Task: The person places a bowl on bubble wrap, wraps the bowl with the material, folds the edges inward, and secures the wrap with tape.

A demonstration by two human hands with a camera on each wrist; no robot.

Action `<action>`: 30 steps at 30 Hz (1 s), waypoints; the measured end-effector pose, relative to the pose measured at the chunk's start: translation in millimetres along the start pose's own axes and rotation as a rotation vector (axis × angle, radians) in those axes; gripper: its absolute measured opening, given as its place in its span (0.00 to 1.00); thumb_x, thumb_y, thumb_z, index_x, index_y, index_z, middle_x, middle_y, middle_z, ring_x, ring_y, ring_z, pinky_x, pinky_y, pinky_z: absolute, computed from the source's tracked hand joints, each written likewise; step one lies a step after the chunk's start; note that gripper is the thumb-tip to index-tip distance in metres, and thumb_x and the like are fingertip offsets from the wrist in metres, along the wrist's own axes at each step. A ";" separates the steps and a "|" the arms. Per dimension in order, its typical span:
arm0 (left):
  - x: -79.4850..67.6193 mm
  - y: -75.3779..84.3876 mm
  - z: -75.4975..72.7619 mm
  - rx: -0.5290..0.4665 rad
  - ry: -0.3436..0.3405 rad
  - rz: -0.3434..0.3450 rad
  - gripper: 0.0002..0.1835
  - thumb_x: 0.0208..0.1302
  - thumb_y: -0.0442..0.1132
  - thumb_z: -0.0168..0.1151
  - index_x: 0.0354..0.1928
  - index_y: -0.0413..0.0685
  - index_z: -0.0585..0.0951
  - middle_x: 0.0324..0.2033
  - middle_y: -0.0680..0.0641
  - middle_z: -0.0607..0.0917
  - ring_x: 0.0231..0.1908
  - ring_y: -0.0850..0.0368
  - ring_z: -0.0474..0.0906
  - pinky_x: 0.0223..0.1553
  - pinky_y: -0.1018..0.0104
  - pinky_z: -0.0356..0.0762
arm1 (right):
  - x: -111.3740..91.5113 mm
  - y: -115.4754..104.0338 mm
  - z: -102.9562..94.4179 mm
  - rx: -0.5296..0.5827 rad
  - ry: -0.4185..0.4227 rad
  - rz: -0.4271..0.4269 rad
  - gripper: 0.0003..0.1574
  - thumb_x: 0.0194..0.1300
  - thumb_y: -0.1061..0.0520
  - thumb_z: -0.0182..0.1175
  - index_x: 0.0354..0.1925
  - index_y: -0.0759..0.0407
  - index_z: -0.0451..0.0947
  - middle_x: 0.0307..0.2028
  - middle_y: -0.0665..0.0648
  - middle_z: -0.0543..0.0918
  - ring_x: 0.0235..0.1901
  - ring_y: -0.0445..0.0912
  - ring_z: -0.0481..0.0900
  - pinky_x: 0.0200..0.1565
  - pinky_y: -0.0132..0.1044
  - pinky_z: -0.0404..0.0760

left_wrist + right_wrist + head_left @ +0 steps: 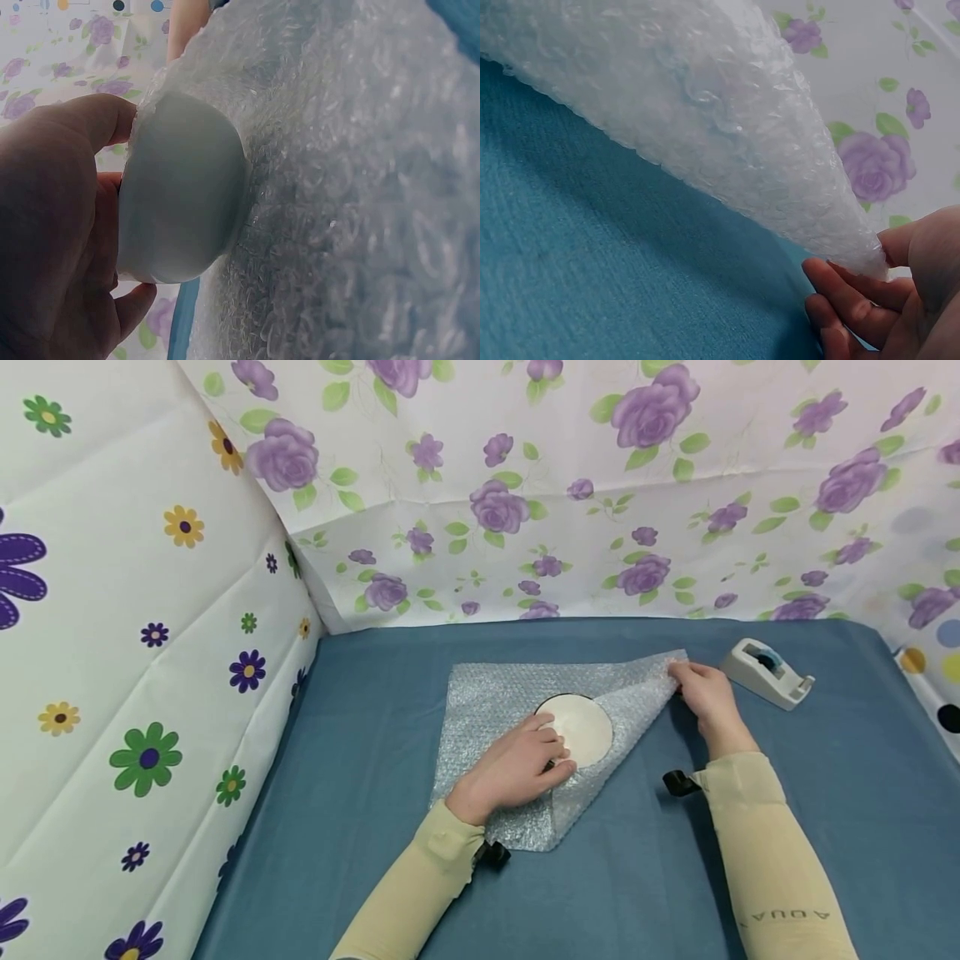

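Observation:
A round bowl [588,731], cream inside with a dark line along part of its rim, stands upright on a sheet of bubble wrap [487,693]. The left wrist view shows the smooth pale side of the bowl [184,195]. My left hand [521,764] holds the bowl at its near left rim, its thumb by the folded wrap. Between thumb and fingers, my right hand [708,693] pinches the far right corner of the wrap. That corner [855,259] is lifted off the table, and the raised edge slants down past the bowl's right side.
A white tape dispenser [767,672] with a blue roll stands just right of my right hand. Blue cloth [360,827] covers the table. Flowered sheets [450,527] hang behind and at both sides. A black wrist camera [680,783] sits under the right sleeve.

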State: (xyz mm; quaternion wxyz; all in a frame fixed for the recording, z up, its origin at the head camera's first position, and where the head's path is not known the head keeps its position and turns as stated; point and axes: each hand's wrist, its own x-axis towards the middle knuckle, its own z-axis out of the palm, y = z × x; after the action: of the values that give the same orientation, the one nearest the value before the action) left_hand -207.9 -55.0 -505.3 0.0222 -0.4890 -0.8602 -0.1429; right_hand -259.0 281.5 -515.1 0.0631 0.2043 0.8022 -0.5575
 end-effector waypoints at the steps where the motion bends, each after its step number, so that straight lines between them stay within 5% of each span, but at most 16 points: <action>1: 0.3 -0.1 0.1 0.002 0.000 0.000 0.18 0.86 0.49 0.53 0.41 0.51 0.89 0.38 0.53 0.88 0.47 0.55 0.84 0.81 0.62 0.46 | 0.1 0.3 -0.1 0.006 0.003 0.001 0.45 0.85 0.38 0.45 0.83 0.65 0.58 0.79 0.71 0.62 0.74 0.63 0.64 0.74 0.60 0.63; 9: 0.6 -0.7 -0.9 -0.014 0.002 0.000 0.18 0.86 0.48 0.53 0.41 0.50 0.89 0.38 0.52 0.88 0.47 0.55 0.84 0.81 0.62 0.48 | 3.3 3.4 -3.2 0.098 0.025 0.034 0.44 0.84 0.37 0.49 0.82 0.62 0.61 0.72 0.63 0.71 0.51 0.37 0.74 0.67 0.47 0.74; 14: 0.1 -1.1 -0.1 -0.016 0.006 0.002 0.18 0.85 0.48 0.54 0.41 0.50 0.89 0.38 0.52 0.88 0.47 0.55 0.84 0.81 0.62 0.49 | 3.7 6.0 -3.5 0.122 0.033 0.033 0.44 0.84 0.36 0.49 0.82 0.62 0.62 0.64 0.56 0.74 0.46 0.33 0.74 0.65 0.43 0.76; 30: 0.1 -0.5 -0.1 -0.005 -0.001 -0.005 0.19 0.86 0.49 0.53 0.42 0.51 0.90 0.38 0.52 0.88 0.47 0.55 0.83 0.81 0.62 0.49 | -2.9 13.5 2.0 0.322 0.137 0.074 0.45 0.78 0.32 0.59 0.80 0.54 0.68 0.76 0.55 0.70 0.62 0.39 0.75 0.72 0.41 0.70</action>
State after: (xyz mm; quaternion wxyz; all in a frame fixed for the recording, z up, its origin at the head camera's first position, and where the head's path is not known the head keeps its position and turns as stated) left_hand -208.3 -55.1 -505.3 0.0202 -0.4870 -0.8611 -0.1448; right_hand -251.2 282.9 -526.6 -0.0047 0.2789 0.6969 -0.6607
